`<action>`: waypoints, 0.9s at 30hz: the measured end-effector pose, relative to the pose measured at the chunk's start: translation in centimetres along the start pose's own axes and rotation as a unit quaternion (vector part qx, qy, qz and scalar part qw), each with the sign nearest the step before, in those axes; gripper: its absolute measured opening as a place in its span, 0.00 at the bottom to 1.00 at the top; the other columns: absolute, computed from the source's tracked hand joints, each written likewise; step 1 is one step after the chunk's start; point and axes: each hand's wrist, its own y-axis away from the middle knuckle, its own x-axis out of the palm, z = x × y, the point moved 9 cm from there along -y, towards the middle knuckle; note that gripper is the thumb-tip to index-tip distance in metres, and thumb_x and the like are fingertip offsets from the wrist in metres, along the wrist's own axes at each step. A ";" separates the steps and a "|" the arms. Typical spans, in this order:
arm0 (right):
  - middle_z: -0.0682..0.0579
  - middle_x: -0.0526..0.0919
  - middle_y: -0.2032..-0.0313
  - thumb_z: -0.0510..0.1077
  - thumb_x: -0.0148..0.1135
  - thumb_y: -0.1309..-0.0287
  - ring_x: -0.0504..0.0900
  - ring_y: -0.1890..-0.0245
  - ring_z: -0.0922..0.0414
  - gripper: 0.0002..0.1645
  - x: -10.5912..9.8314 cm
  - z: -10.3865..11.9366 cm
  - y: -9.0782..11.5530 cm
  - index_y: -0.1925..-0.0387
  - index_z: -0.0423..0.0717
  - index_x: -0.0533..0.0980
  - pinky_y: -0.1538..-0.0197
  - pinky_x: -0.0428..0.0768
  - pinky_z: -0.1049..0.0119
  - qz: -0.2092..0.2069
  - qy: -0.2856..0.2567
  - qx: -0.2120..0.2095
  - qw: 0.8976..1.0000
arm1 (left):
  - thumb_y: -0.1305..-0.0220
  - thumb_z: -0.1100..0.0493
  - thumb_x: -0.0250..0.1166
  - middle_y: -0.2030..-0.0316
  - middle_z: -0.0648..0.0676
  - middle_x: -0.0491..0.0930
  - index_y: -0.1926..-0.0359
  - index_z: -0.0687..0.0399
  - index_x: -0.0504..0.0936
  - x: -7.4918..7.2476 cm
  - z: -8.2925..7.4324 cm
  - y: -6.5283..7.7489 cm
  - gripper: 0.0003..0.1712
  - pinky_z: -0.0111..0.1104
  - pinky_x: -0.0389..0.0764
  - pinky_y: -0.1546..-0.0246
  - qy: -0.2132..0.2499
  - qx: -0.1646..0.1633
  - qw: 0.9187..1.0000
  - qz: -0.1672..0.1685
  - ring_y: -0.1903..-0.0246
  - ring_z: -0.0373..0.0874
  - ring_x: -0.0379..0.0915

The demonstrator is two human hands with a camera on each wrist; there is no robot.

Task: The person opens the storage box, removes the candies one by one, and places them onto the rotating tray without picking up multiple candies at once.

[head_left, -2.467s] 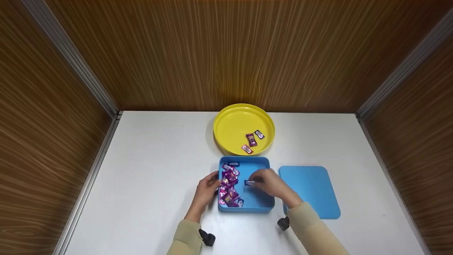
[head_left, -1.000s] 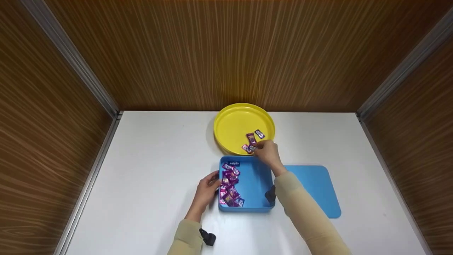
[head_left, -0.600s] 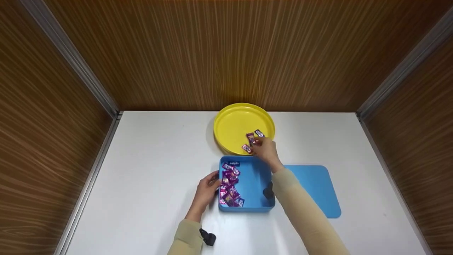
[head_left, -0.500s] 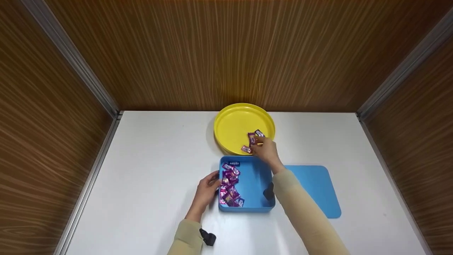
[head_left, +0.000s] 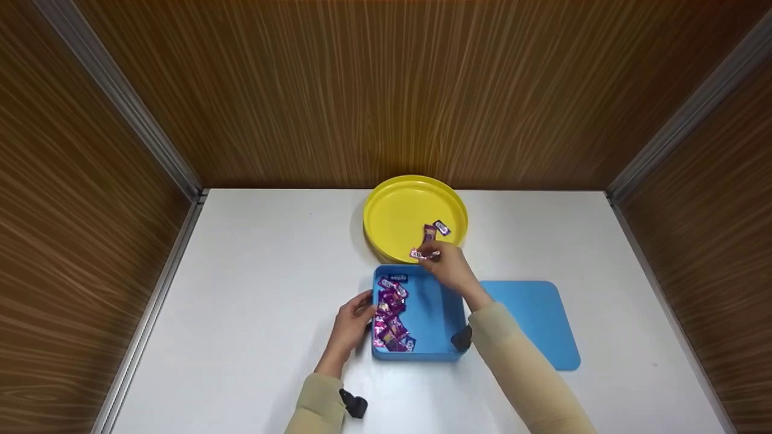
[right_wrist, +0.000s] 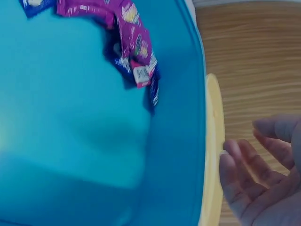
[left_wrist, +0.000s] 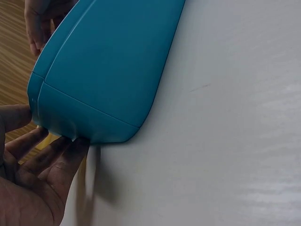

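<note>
My left hand (head_left: 351, 322) holds the left wall of an open blue box (head_left: 431, 357). Its thumb is at the rim and its fingers (left_wrist: 66, 162) lie against the outside of the wall. Wrapped candies (head_left: 392, 313) in purple, pink and dark blue lie along the left side inside. Over the near edge of a round yellow tray (head_left: 398, 208) is my right hand (head_left: 449, 265), its thumb and fingers (right_wrist: 230, 172) spread apart in the right wrist view. A pink candy (head_left: 416, 254) shows at its fingertips, with a purple candy (head_left: 429, 232) and a dark candy (head_left: 442, 228) beyond.
A flat blue lid (head_left: 537, 322) lies on the white table (head_left: 271, 259) to the right of the box, partly under the right forearm in the head view. Wood-grained panels (head_left: 398, 90) stand around the table's back and sides.
My right hand has carried a dark candy from the box to the yellow tray and let go there. The candies near its fingers have shifted slightly. My left hand stays at the box.
</note>
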 end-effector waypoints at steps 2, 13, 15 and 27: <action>0.43 0.82 0.56 0.36 0.64 0.38 0.82 0.55 0.48 0.13 0.4 0.4 0.7 0.51 0.38 0.80 0.49 0.81 0.53 0.016 0.008 -0.001 1.000 | 0.29 0.64 0.57 0.40 0.67 0.72 0.34 0.67 0.69 0.0 0.0 0.0 0.25 0.44 0.71 0.40 -0.002 0.002 1.000 0.000 0.39 0.60 0.69; 0.48 0.82 0.62 0.39 0.69 0.42 0.80 0.64 0.55 0.15 4.2 0.6 5.3 0.54 0.39 0.81 0.60 0.82 0.58 0.140 0.084 0.025 0.986 | 0.29 0.64 0.57 0.39 0.66 0.71 0.33 0.66 0.69 0.0 0.2 0.1 0.25 0.44 0.71 0.39 -0.006 -0.003 1.000 0.001 0.38 0.60 0.68; 0.51 0.81 0.65 0.40 0.69 0.43 0.79 0.67 0.56 0.15 5.2 0.3 6.2 0.55 0.39 0.81 0.63 0.81 0.59 0.161 0.100 0.033 0.981 | 0.29 0.64 0.57 0.39 0.67 0.71 0.33 0.66 0.69 0.0 0.2 0.1 0.25 0.44 0.71 0.40 -0.011 -0.002 1.000 -0.002 0.38 0.60 0.68; 0.49 0.83 0.65 0.44 0.70 0.42 0.81 0.65 0.54 0.15 9.2 -1.1 8.6 0.56 0.40 0.82 0.59 0.82 0.56 0.168 0.156 0.074 0.970 | 0.29 0.64 0.55 0.42 0.67 0.73 0.33 0.66 0.68 -0.1 -0.7 0.4 0.25 0.47 0.71 0.41 -0.080 0.002 0.997 -0.025 0.42 0.60 0.72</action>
